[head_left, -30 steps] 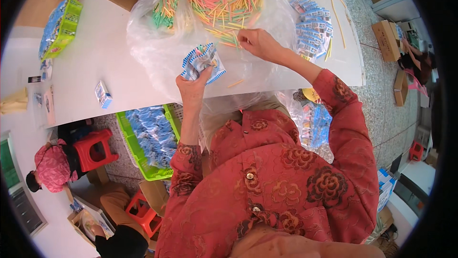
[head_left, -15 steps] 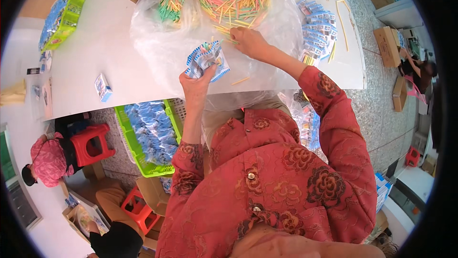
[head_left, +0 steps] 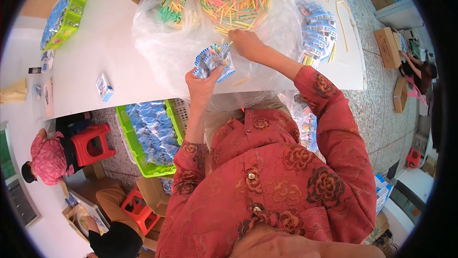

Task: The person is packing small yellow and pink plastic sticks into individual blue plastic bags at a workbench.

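My left hand (head_left: 201,85) grips a small blue-and-white plastic packet (head_left: 213,61) above the near part of the table, its open top turned up and pale sticks showing at the mouth. Just right of that mouth, my right hand (head_left: 248,44) is closed in a pinch on a thin greenish stick (head_left: 228,46), whose lower end points at the packet. Beyond both hands lies a big clear plastic bag (head_left: 157,43), spread open. Inside it is a heap of thin pink, yellow and green sticks (head_left: 234,5). One yellow stick (head_left: 241,81) lies on the plastic near the table's front edge.
Filled packets (head_left: 318,29) are fanned out at the right of the white table (head_left: 81,86). A small box (head_left: 104,87) stands at left. Green crates of blue packets sit at the far left (head_left: 71,21) and below the table edge (head_left: 136,150). Other people work nearby.
My left hand has brought the packet slightly right, toward my right hand. The right hand has shifted a little left from the heap's edge, with a stick now visible at the packet's mouth.
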`<state>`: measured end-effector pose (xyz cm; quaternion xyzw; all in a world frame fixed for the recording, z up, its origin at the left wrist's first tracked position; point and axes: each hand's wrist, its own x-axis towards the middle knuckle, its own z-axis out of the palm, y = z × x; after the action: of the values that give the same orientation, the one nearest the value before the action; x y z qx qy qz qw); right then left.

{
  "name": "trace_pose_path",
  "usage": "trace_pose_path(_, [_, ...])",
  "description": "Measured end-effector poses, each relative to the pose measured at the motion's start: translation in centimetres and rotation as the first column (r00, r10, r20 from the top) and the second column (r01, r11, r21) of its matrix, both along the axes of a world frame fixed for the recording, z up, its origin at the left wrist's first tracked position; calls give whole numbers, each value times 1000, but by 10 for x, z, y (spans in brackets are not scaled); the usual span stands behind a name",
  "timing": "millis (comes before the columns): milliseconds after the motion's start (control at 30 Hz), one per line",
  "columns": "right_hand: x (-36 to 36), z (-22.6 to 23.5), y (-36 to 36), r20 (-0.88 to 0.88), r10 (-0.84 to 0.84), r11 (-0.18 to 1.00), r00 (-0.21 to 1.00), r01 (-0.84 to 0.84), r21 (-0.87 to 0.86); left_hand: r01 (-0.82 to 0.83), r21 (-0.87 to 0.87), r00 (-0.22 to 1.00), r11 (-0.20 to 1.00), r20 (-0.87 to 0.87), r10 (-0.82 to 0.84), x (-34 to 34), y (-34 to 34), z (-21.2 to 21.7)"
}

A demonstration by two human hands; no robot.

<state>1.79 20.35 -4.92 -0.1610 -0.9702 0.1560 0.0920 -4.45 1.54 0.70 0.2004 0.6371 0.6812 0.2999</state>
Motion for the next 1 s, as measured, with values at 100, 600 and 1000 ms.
trace_pose_path(100, [12, 12, 14, -52, -45, 986, 998, 36, -163, 18, 17, 1000, 1000, -2, -18, 1, 0, -1])
trace_pose_path(600, [43, 124, -9, -367, -169, 320, 915, -301, -898, 106, -44, 991, 993, -82, -110, 9, 14, -13])
trace_pose_path(1000, [36, 122, -16, -348, -80, 514, 934, -260, -817, 105, -57, 989, 993, -101, -110, 8, 17, -11])
